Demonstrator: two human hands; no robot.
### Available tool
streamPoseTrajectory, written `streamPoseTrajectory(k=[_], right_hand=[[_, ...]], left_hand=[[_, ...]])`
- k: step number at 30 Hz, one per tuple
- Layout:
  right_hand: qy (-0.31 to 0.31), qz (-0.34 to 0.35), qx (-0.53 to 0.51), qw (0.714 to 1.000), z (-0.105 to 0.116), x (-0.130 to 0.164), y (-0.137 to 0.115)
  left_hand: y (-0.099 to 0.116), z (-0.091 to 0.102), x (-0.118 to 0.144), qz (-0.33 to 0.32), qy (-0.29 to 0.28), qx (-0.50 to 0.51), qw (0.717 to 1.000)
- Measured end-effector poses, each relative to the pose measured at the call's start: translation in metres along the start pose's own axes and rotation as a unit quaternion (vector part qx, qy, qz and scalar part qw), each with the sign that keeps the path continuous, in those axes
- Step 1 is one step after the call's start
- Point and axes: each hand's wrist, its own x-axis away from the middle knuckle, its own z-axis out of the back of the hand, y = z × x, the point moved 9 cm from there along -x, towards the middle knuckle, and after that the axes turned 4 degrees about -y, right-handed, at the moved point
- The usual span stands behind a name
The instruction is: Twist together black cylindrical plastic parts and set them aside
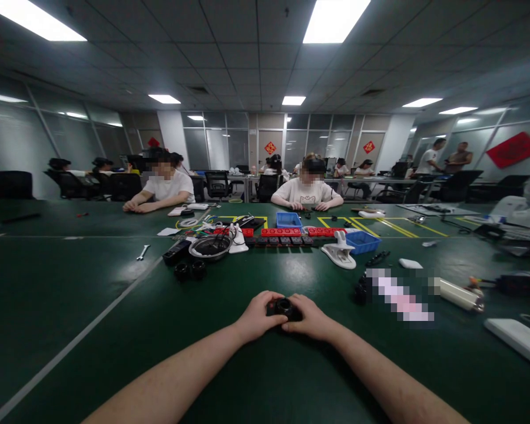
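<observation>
Black part (284,307) between both hands' fingers (277,318)

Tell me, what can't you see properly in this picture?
- Head view: the small black part is mostly covered by the left hand and right hand, so its shape is unclear.
- A blurred patch hides whatever lies there on the green table.
- The red pieces are too small to identify.
- The white slab is cut off by the right edge.

No writing can be read. Red diamond signs (270,148) hang on the far glass wall and a larger red sign (514,149) at right, but their characters are too small and blurred.
</observation>
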Motion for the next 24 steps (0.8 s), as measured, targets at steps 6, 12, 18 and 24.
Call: streamPoseTrajectory(k=[6,12,18,24], right_hand=[[-0.058,0.053,-0.088,0.993,0.0,0.001,0.003],[-0.058,0.074,-0.099,0.991,0.001,0.001,-0.001],[-0.056,0.05,-0.131,0.988,0.001,0.0,0.002],[0.013,-0.102,0.0,0.995,-0.002,-0.002,0.019]], left_hand=[[0.003,-0.003,0.0,-0.004,-0.037,0.004,0.999],[0.003,-0.005,-0.001,-0.001,-0.039,-0.005,0.999],[0.001,-0.005,-0.002,0.002,-0.027,-0.005,1.0],[-0.005,-0.001,0.0,0.046,0.053,-0.036,0.997]])
